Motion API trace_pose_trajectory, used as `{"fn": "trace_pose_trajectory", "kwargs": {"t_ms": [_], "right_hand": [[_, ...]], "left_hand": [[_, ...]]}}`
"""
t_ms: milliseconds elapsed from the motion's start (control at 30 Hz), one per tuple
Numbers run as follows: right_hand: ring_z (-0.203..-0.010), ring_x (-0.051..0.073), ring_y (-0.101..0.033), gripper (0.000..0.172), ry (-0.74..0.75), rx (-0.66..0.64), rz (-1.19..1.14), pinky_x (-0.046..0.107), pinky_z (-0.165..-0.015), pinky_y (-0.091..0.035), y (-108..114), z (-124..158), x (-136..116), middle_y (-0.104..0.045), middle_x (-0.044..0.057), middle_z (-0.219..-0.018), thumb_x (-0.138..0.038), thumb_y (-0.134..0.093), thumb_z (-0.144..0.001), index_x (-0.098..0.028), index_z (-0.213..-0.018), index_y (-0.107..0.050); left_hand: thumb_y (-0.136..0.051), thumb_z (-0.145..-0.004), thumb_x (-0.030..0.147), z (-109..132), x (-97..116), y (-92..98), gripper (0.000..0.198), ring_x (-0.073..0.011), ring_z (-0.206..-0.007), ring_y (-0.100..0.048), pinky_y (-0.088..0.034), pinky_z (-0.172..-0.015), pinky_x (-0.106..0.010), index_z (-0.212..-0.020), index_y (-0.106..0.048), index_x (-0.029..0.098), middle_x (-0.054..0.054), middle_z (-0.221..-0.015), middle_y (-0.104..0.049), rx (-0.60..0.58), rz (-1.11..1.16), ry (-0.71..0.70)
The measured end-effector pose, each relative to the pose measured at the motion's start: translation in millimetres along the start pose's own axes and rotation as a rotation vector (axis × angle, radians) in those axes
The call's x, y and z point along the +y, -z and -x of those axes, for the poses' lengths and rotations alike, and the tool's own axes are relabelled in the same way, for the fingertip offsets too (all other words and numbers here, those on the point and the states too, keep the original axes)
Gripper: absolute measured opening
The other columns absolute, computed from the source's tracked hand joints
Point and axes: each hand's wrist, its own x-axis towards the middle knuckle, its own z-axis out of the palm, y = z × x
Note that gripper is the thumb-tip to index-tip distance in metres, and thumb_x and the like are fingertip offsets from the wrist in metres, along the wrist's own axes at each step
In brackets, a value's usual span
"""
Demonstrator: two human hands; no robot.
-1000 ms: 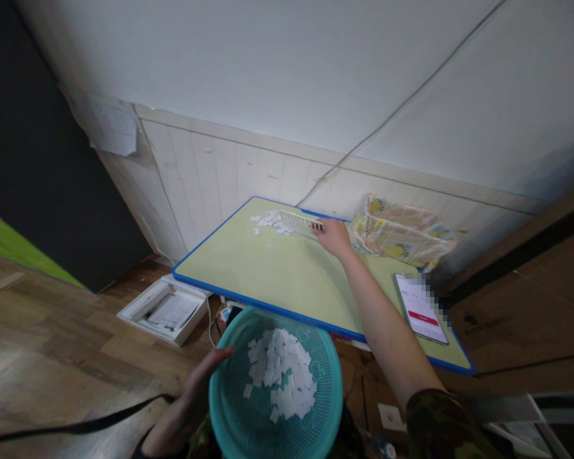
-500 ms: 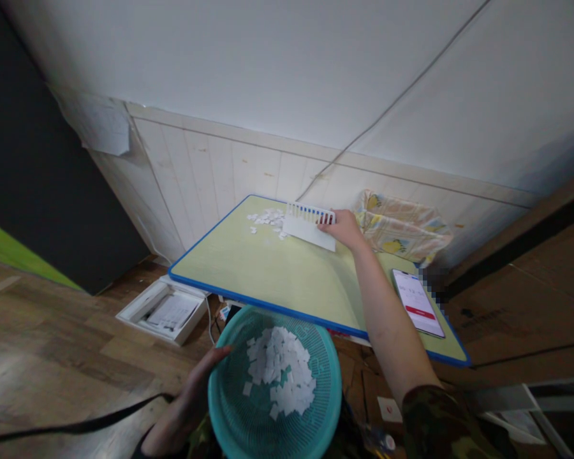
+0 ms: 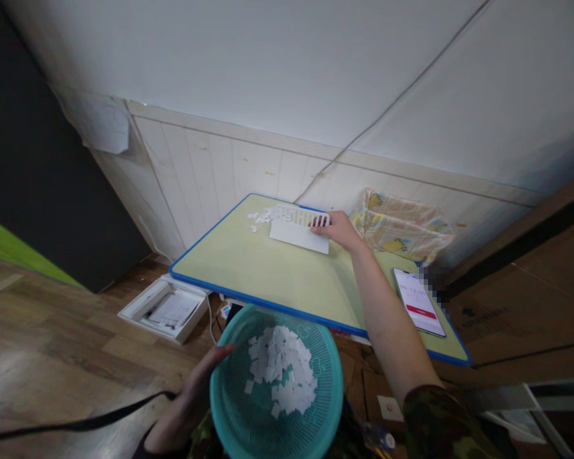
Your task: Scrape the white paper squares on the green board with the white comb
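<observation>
My right hand [image 3: 340, 229] reaches across the pale green table [image 3: 249, 268] and grips one end of a white slotted tray [image 3: 299, 228] that rests tilted on the tabletop. Several small white pieces [image 3: 261, 216] lie scattered just left of the tray, near the far edge. My left hand [image 3: 191, 401] holds the left rim of a teal mesh basket [image 3: 239, 421] below the table's near edge. A pile of small white pieces [image 3: 281, 370] fills the basket's middle.
A phone [image 3: 418, 309] with a lit screen lies on the table's right side. A yellow patterned plastic bag [image 3: 402, 224] sits against the white panelled wall. An open white box [image 3: 165, 310] lies on the wooden floor at left. A black strap [image 3: 76, 422] crosses the floor.
My right hand has drawn the white tray a little back from the far edge and tipped it, so its flat face now shows. The left hand and the basket have stayed put.
</observation>
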Motion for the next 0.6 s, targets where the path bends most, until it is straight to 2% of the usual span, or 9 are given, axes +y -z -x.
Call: {"fn": "trace_pose_trajectory", "kwargs": {"t_ms": [167, 233, 267, 367, 433, 500, 533, 600], "right_hand": [[-0.062, 0.014, -0.051, 0.032, 0.011, -0.054, 0.003, 0.022, -0.058, -0.036, -5.3, 1.2, -6.7, -0.059, -0.002, -0.063, -0.04, -0.066, -0.066, -0.011, -0.079, -0.073], [-0.062, 0.014, -0.051, 0.031, 0.005, -0.082, 0.008, 0.022, -0.059, -0.036, 0.7, 2.1, -7.7, -0.059, -0.002, -0.064, -0.039, -0.067, -0.065, -0.011, -0.079, -0.073], [-0.063, 0.014, -0.051, 0.031, 0.0, -0.079, 0.014, 0.023, -0.059, -0.037, 4.9, 2.5, -8.2, -0.06, -0.002, -0.064, -0.039, -0.067, -0.065, -0.011, -0.078, -0.073], [-0.064, 0.015, -0.054, 0.032, 0.003, -0.056, 0.062, 0.023, -0.059, -0.037, 13.7, 5.6, -16.6, -0.061, -0.001, -0.066, -0.04, -0.067, -0.067, -0.01, -0.078, -0.073], [-0.066, 0.016, -0.057, 0.03, 0.029, -0.06, 0.135, 0.024, -0.06, -0.039, 8.7, 12.0, -33.6, -0.063, 0.0, -0.068, -0.039, -0.065, -0.071, -0.011, -0.08, -0.072], [-0.072, 0.019, -0.062, 0.026, 0.078, -0.058, 0.248, 0.025, -0.065, -0.042, -8.1, 24.2, -60.7, -0.068, 0.003, -0.074, -0.034, -0.061, -0.077, -0.013, -0.086, -0.072], [-0.077, 0.02, -0.064, 0.026, 0.122, -0.055, 0.305, 0.026, -0.07, -0.044, -20.2, 32.3, -76.8, -0.071, 0.005, -0.082, -0.031, -0.056, -0.081, -0.015, -0.095, -0.071], [-0.084, 0.022, -0.067, 0.039, 0.19, -0.066, 0.444, 0.03, -0.076, -0.047, -48.5, 50.3, -109.4, -0.073, 0.009, -0.093, -0.023, -0.046, -0.088, -0.019, -0.123, -0.061]], "left_hand": [[-0.077, -0.065, 0.032, -13.1, -16.9, 29.8, 0.021, -0.0363, -0.141, -0.034, -0.029, -0.115, -0.046, -0.085, -0.078, 0.028, -0.004, -0.113, -0.077, 0.003, -0.053, -0.177], [-0.08, -0.06, 0.028, -14.7, -21.8, 37.7, 0.027, -0.0375, -0.141, -0.035, -0.028, -0.116, -0.044, -0.087, -0.08, 0.028, -0.002, -0.118, -0.075, -0.008, -0.048, -0.29], [-0.08, -0.059, 0.026, -14.4, -22.5, 38.8, 0.029, -0.0377, -0.14, -0.036, -0.029, -0.115, -0.044, -0.089, -0.08, 0.028, -0.002, -0.119, -0.075, -0.013, -0.04, -0.294], [-0.076, -0.064, 0.027, -10.6, -18.3, 32.1, 0.036, -0.0374, -0.137, -0.042, -0.032, -0.113, -0.049, -0.101, -0.077, 0.027, -0.006, -0.117, -0.076, -0.021, 0.024, -0.165], [-0.075, -0.066, 0.027, -6.8, -12.5, 23.0, 0.044, -0.0378, -0.134, -0.046, -0.036, -0.11, -0.051, -0.11, -0.074, 0.026, -0.008, -0.113, -0.077, -0.014, 0.071, -0.106], [-0.076, -0.067, 0.026, -2.9, -6.5, 13.3, 0.048, -0.0375, -0.131, -0.05, -0.039, -0.108, -0.048, -0.114, -0.072, 0.024, -0.009, -0.109, -0.078, -0.003, 0.087, -0.103], [-0.076, -0.067, 0.026, -1.1, -3.9, 8.8, 0.049, -0.0372, -0.129, -0.051, -0.04, -0.108, -0.047, -0.115, -0.072, 0.023, -0.009, -0.108, -0.079, 0.003, 0.085, -0.107], [-0.077, -0.067, 0.026, 1.8, 0.2, 0.6, 0.052, -0.0374, -0.126, -0.055, -0.041, -0.107, -0.046, -0.118, -0.071, 0.022, -0.009, -0.105, -0.079, 0.021, 0.068, -0.073]]}}
